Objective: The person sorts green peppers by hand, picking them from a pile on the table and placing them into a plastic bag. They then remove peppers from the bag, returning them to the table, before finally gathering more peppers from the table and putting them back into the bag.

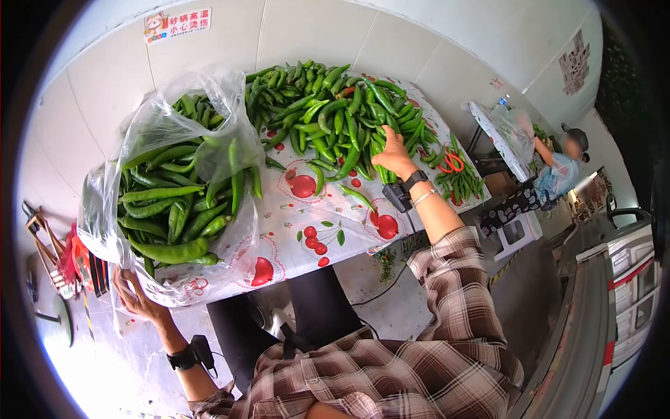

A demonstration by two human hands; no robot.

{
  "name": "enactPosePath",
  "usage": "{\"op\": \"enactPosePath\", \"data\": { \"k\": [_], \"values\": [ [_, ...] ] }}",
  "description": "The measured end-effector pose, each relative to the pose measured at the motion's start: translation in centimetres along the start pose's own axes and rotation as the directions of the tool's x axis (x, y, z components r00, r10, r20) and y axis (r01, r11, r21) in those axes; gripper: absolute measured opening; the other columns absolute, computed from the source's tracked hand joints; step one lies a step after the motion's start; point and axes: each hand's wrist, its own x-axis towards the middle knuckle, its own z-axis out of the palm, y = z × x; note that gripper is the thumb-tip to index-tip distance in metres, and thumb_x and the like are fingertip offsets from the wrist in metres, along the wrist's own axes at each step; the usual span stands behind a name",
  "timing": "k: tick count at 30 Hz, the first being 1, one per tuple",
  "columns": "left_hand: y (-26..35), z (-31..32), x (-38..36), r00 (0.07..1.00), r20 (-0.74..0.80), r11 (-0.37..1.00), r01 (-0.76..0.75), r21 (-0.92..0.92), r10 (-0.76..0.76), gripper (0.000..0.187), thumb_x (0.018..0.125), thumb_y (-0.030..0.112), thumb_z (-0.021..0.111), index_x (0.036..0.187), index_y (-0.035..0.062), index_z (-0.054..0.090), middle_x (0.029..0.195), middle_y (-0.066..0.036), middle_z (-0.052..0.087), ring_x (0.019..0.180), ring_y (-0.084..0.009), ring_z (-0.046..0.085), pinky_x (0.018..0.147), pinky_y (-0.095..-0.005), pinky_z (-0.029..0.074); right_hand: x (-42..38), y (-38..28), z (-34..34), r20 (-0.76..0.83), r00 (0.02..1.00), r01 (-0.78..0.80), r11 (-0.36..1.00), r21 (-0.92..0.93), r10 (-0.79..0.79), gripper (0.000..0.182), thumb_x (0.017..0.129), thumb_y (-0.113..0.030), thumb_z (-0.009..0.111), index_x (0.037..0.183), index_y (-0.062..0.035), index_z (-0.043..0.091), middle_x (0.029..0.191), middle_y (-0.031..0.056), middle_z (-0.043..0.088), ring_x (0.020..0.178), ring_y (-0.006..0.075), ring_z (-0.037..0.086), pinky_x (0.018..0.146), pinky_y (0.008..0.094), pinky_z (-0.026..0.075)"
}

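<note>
A large heap of long green peppers (338,119) covers the back of the table. My right hand (395,155) reaches onto the heap's right side, its thumb and fingers apart and touching peppers. At the left stands a clear plastic bag (241,133), its mouth spread and long green peppers (167,202) inside. My left hand (137,297) is at the bag's lower left edge by the table rim, fingers curled on the plastic; the fingertips are partly hidden. Orange-handled scissors (452,163) lie among smaller green peppers (460,183) at the right end.
A fruit-print tablecloth (335,230) covers the table in front of me. A few loose peppers lie near its middle. At the right, another person (558,164) sits by a second table (499,140). A white stool (516,234) stands on the floor. A cable hangs below my right wrist.
</note>
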Motion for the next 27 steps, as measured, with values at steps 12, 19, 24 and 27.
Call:
{"op": "enactPosePath", "data": {
  "k": [12,19,24,27],
  "values": [
    [-0.7,-0.4,0.3,0.985,0.067,0.977,-0.164,0.133,0.157,0.025,0.092,0.015,0.044,0.101,-0.0050,0.055,0.096,-0.011,0.056,0.085,-0.0206,0.051,0.081,-0.0300,0.038,-0.1,2.5,-2.7,-0.015,0.999,-0.017,0.758,0.652,0.035,0.087,0.054,0.000,0.066,0.132,-0.0005,0.027,0.118,0.0154,0.047,0.105,0.0247,0.048,0.087,0.0305,0.041],
    [-0.3,-0.8,0.3,0.988,0.051,0.968,0.153,-0.199,-0.145,0.028,0.091,0.016,0.047,0.109,-0.0040,0.055,0.094,-0.005,0.056,0.081,-0.0125,0.051,0.072,-0.0243,0.043,-3.6,-1.1,-7.7,0.105,0.994,-0.102,0.530,0.842,0.025,0.066,0.072,0.002,0.058,0.131,-0.0079,0.029,0.096,0.0100,0.057,0.089,0.0191,0.059,0.066,0.0391,0.052],
    [1.7,-1.7,1.1,0.988,0.029,0.958,0.153,-0.243,-0.151,0.025,0.091,0.009,0.045,0.112,-0.0005,0.056,0.106,-0.007,0.054,0.090,-0.0127,0.053,0.072,-0.0247,0.045,-5.9,-3.4,-8.2,0.018,0.900,0.267,0.582,0.768,-0.436,0.049,0.074,0.003,0.050,0.121,-0.0071,0.039,0.110,0.0106,0.052,0.103,0.0214,0.053,0.073,0.0351,0.051],
    [3.8,-2.6,2.3,0.989,-0.012,0.947,0.135,-0.290,-0.145,0.023,0.091,0.011,0.047,0.109,0.0014,0.057,0.100,-0.002,0.057,0.077,-0.0073,0.048,0.063,-0.0202,0.039,-8.0,-9.8,-8.6,0.180,0.955,-0.030,0.526,0.850,-0.236,0.067,0.073,0.001,0.051,0.134,-0.0129,0.028,0.111,0.0087,0.051,0.096,0.0192,0.055,0.064,0.0325,0.052]
  ]
}}
